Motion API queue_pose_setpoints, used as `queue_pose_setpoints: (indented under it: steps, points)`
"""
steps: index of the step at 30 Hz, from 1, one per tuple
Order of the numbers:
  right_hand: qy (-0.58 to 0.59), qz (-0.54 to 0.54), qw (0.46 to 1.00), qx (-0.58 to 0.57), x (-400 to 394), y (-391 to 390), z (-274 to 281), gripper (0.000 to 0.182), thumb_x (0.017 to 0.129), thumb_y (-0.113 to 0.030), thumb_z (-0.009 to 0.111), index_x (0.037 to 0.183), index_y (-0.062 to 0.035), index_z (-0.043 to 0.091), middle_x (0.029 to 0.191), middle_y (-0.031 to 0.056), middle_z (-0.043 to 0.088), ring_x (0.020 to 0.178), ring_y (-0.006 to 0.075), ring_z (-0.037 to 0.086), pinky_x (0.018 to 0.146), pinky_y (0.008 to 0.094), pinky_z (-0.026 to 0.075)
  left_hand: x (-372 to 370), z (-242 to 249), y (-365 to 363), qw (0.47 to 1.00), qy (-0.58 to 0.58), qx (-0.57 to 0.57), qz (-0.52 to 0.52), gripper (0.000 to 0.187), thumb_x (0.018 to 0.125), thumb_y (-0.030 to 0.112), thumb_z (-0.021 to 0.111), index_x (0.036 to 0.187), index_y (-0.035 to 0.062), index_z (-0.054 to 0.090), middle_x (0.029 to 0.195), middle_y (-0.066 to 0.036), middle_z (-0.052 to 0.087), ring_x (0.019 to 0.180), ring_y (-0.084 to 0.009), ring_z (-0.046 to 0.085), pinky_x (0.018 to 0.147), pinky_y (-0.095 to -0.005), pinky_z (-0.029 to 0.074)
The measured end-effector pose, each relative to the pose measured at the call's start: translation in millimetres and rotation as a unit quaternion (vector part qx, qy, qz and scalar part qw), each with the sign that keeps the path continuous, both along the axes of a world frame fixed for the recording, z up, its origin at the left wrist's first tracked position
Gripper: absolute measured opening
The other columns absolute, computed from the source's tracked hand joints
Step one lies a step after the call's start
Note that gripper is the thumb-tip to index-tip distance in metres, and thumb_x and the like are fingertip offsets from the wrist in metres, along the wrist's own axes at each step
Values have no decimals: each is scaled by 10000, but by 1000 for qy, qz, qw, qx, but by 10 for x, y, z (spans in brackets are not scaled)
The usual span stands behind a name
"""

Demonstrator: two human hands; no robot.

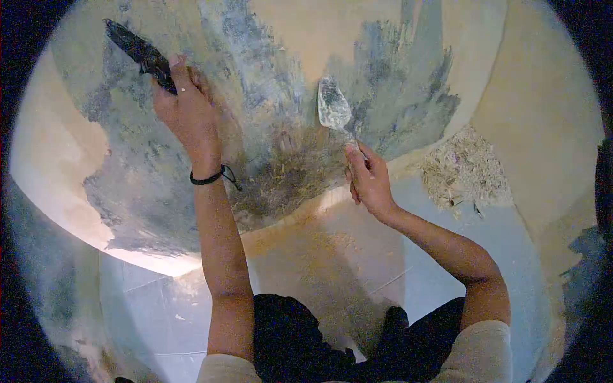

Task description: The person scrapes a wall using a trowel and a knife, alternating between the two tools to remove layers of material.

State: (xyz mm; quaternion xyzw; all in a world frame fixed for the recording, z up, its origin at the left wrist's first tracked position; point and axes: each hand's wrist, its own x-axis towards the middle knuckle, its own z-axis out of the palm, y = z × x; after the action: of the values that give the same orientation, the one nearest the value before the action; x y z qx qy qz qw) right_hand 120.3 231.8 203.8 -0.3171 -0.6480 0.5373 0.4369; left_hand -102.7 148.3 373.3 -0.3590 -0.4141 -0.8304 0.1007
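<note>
My left hand [189, 124] is closed around a long black tool [137, 50] whose exact kind I cannot make out; it points to the upper left in front of the wall. In my right hand [370, 182] is a small trowel [333, 105], gripped by its handle, its whitish, smeared blade directed upward. Behind both hands is a curved, cream-coloured wall [306, 32] with rough patches of blue, grey and brown. Whether the blade touches this surface is hard to tell.
A heap of pale, straw-like shavings [466, 171] lies at the lower right, by the wall's bottom edge. Below is a light bluish floor [434, 214] with brown dust on it. My dark-clothed legs [287, 338] are at the bottom. Another tan wall [549, 115] rises on the right.
</note>
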Motion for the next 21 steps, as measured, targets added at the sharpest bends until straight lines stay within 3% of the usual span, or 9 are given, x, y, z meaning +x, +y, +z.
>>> queue_pose_setpoints:
  steps: [2,4,8,10,12,14,17,20,21]
  points:
    - [5,20,999,-25,61,-39,98,364,959,-386,500,886,-31,528,571,3,450,329,69,370,297,239,297,-12,-19,31,1000,-4,21,-15,191,954,223,536,884,48,508,611,13,469,475,-62,407,417,-220,322]
    - [-22,1,999,47,138,99,-37,354,959,-377,502,910,-27,536,568,2,446,334,67,374,302,239,297,69,-21,35,999,-11,36,-40,189,953,223,538,892,46,511,611,11,467,472,-60,399,413,-219,314]
    - [-46,17,998,43,200,5,-241,353,957,-351,514,1038,-10,553,571,0,445,344,63,379,311,237,300,80,-31,123,997,-5,37,-71,201,952,234,542,909,40,518,610,12,460,467,-57,395,408,-217,298]
    - [-92,1,994,58,144,43,-133,435,940,-379,528,1134,8,570,584,39,518,452,112,464,430,284,382,95,-50,164,997,-15,36,-72,210,950,240,547,916,34,521,608,11,458,457,-61,395,397,-222,295]
    - [-95,-2,993,68,99,36,-77,463,939,-382,529,1176,14,565,580,37,516,454,111,463,434,283,384,133,-63,186,997,-17,34,-73,219,948,245,551,921,30,522,605,10,456,450,-63,395,390,-226,294]
    - [-51,8,996,71,62,30,-113,423,954,-360,519,1163,8,538,561,-6,439,350,58,377,323,236,306,157,-67,179,997,-9,29,-73,226,946,249,554,923,26,522,601,9,453,447,-65,396,387,-228,297]
    - [-23,3,992,121,112,-58,-223,462,950,-393,517,1175,11,534,549,-5,443,353,58,386,328,234,311,200,-20,144,998,-20,23,-58,233,949,253,548,928,22,523,602,10,447,449,-66,399,388,-233,295]
    - [-63,21,996,63,74,4,-67,492,944,-417,518,1191,8,530,549,-4,452,356,58,396,327,239,317,148,-28,149,996,-34,41,-67,147,944,216,552,899,78,530,615,29,455,452,-66,376,380,-225,288]
    - [-66,25,996,48,66,8,27,494,943,-424,519,1183,7,532,550,-3,454,356,58,398,327,240,318,135,-44,138,995,-33,42,-81,178,947,231,545,911,58,529,616,22,454,452,-66,386,383,-227,292]
